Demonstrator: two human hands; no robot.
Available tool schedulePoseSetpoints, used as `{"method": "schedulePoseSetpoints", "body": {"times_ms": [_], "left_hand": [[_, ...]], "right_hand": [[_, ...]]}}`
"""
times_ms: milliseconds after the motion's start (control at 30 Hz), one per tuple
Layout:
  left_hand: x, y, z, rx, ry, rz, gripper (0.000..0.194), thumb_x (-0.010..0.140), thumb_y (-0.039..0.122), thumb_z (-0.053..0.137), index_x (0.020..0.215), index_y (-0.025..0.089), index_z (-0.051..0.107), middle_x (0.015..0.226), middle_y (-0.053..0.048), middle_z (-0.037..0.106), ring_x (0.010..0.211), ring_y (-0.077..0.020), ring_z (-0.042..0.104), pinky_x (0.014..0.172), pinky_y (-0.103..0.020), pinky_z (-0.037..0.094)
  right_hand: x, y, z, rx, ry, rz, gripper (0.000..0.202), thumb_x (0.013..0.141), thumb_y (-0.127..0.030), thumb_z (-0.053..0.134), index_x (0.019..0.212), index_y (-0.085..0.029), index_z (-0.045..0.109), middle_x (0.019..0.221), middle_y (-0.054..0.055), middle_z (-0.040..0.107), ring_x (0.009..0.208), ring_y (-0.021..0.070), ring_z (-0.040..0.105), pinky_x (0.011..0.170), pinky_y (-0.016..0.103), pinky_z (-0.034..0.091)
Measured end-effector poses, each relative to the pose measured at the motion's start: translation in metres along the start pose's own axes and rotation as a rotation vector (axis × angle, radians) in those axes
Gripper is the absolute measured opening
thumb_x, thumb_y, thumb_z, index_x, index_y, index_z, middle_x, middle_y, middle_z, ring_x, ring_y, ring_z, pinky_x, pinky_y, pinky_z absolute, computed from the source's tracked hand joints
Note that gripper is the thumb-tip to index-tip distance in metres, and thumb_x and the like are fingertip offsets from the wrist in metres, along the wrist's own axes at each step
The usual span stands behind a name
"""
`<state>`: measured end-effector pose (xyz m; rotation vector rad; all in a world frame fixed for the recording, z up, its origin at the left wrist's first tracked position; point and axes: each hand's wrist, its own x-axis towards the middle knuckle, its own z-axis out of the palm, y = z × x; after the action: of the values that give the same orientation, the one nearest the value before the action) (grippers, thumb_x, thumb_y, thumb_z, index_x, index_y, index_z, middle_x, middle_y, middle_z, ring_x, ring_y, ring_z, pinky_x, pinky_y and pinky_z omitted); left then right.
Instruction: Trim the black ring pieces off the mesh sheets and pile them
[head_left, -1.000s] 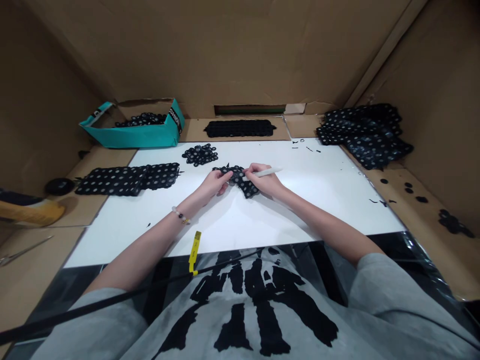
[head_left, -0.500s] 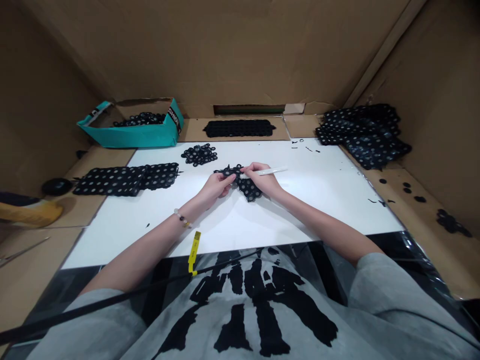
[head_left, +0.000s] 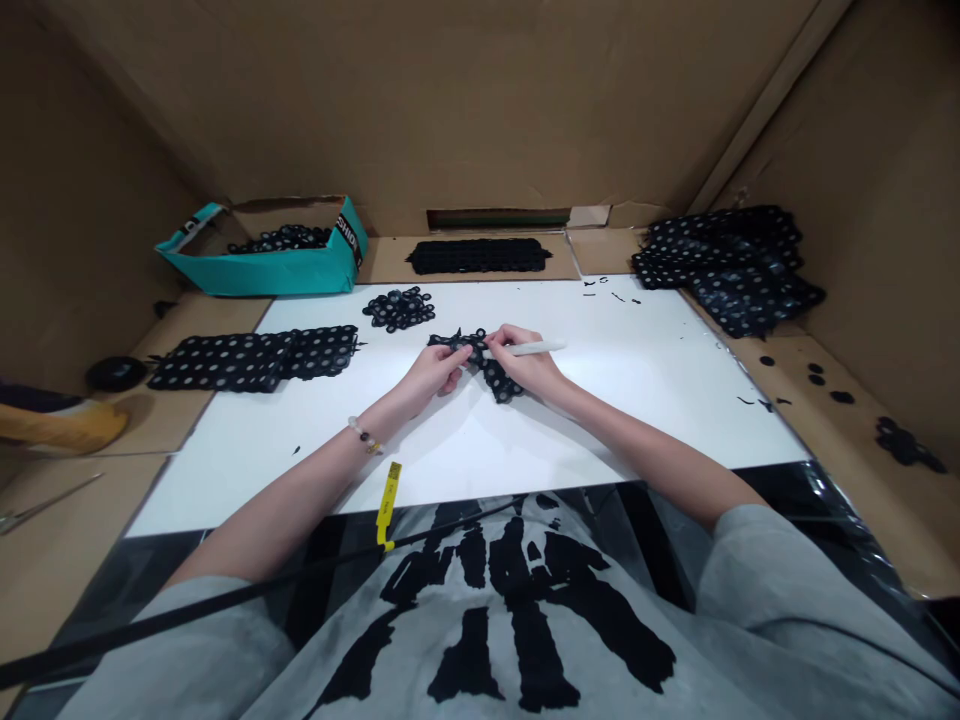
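Observation:
Between my hands, over the white board (head_left: 420,455), is a black piece dotted with pale grey discs (head_left: 498,384). My left hand (head_left: 439,371) pinches its left part between thumb and fingers. A slim white pen-like tool (head_left: 541,347) lies in my right hand (head_left: 527,362), its back end pointing right and its tip by the dotted piece. The fingers of my right hand are closed round the tool and rest against the piece. The tool's exact tip is too small to make out. Just behind my left hand sits a small heap of loose dotted black pieces (head_left: 399,309).
Flat dotted strips (head_left: 225,362) lie at left, below a teal box (head_left: 259,270) of more pieces. A black stack (head_left: 478,256) stands at the back, a dotted pile (head_left: 727,265) at back right. Scissors-like metal (head_left: 52,500) and a yellow container (head_left: 64,420) are far left. Cardboard walls surround the board.
The white tool has shifted slightly left and down with my right hand, tilting flatter. My left hand keeps its pinch on the dotted piece, almost unmoved.

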<state>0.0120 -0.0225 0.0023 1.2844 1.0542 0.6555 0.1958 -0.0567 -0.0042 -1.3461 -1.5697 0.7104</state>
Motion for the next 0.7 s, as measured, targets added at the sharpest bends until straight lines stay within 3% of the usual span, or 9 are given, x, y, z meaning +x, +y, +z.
{"method": "schedulePoseSetpoints", "body": {"times_ms": [133, 300, 400, 500, 700], "left_hand": [[-0.0004, 0.0005, 0.0025, -0.022, 0.058, -0.088, 0.035, 0.096, 0.039, 0.058, 0.072, 0.014, 0.055, 0.049, 0.002, 0.046, 0.037, -0.0069, 0.039, 0.037, -0.020, 0.025], [-0.0037, -0.0005, 0.0037, -0.323, 0.058, -0.131, 0.025, 0.088, 0.024, 0.071, 0.075, 0.013, 0.053, 0.064, 0.000, 0.054, 0.043, -0.0037, 0.042, 0.039, -0.017, 0.025], [-0.0036, -0.0029, 0.0025, -0.454, 0.018, -0.143, 0.024, 0.084, 0.021, 0.074, 0.074, 0.011, 0.054, 0.067, 0.000, 0.054, 0.045, -0.0022, 0.041, 0.039, -0.016, 0.025], [-0.0027, -0.0056, 0.0021, -0.469, -0.010, -0.132, 0.026, 0.079, 0.021, 0.079, 0.072, 0.012, 0.055, 0.066, 0.000, 0.053, 0.047, -0.0027, 0.042, 0.040, -0.016, 0.026], [-0.0042, -0.0029, 0.0048, -0.498, -0.044, -0.145, 0.022, 0.077, 0.022, 0.081, 0.079, 0.011, 0.062, 0.068, -0.001, 0.056, 0.048, -0.0040, 0.043, 0.041, -0.017, 0.029]], "right_hand": [[0.0025, -0.0001, -0.0060, 0.028, -0.016, 0.014, 0.020, 0.085, -0.033, 0.053, 0.069, -0.022, 0.057, 0.091, 0.003, 0.073, 0.087, 0.0191, 0.067, 0.085, 0.032, 0.049], [0.0055, 0.0008, -0.0092, 0.029, -0.046, 0.075, 0.019, 0.082, -0.031, 0.055, 0.066, -0.021, 0.058, 0.091, 0.003, 0.074, 0.089, 0.0198, 0.067, 0.088, 0.033, 0.048], [0.0078, -0.0013, -0.0110, 0.096, 0.013, 0.131, 0.021, 0.080, -0.030, 0.056, 0.061, -0.021, 0.057, 0.093, 0.003, 0.075, 0.093, 0.0208, 0.067, 0.091, 0.034, 0.047], [0.0084, -0.0041, -0.0098, 0.211, 0.069, 0.124, 0.021, 0.079, -0.032, 0.056, 0.061, -0.022, 0.057, 0.093, 0.002, 0.075, 0.096, 0.0213, 0.067, 0.092, 0.034, 0.048], [0.0047, -0.0009, -0.0013, 0.249, 0.028, 0.138, 0.016, 0.080, -0.030, 0.056, 0.066, -0.022, 0.060, 0.091, 0.002, 0.075, 0.092, 0.0208, 0.068, 0.092, 0.035, 0.048]]}}
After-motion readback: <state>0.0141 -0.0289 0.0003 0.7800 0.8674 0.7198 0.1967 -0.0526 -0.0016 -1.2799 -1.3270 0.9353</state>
